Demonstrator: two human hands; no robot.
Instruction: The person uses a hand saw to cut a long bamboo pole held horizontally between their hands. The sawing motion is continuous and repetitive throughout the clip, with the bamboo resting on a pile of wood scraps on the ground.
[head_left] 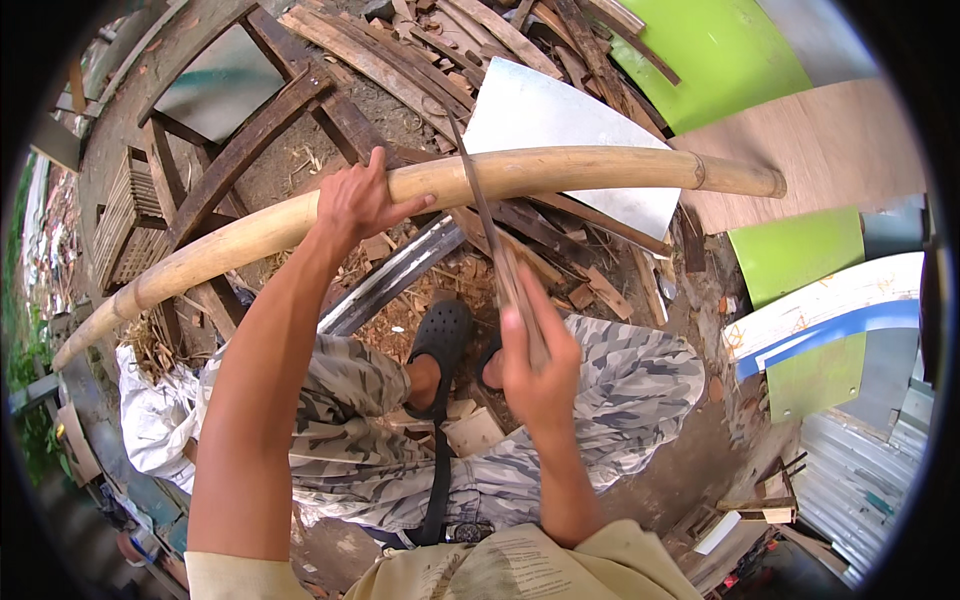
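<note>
A long pale bamboo pole [560,170] stretches across the view in front of me, bent by the lens. My left hand [355,200] presses on it left of the middle, fingers over the pole and thumb stretched along it. In my right hand [540,365], closed round the handle and slightly blurred, is a handsaw [481,205]. Its narrow blade, seen nearly edge on, lies across the pole a little right of my left thumb, its far end reaching past. The teeth are too small to make out, and any cut is hidden.
A dark wooden frame [250,150] stands under the pole's left part. Scrap boards [390,65] and wood chips cover the ground ahead. White [560,110], green [700,60] and plywood sheets [820,150] lie right. My legs [350,420] are spread below; corrugated metal [850,480] lies lower right.
</note>
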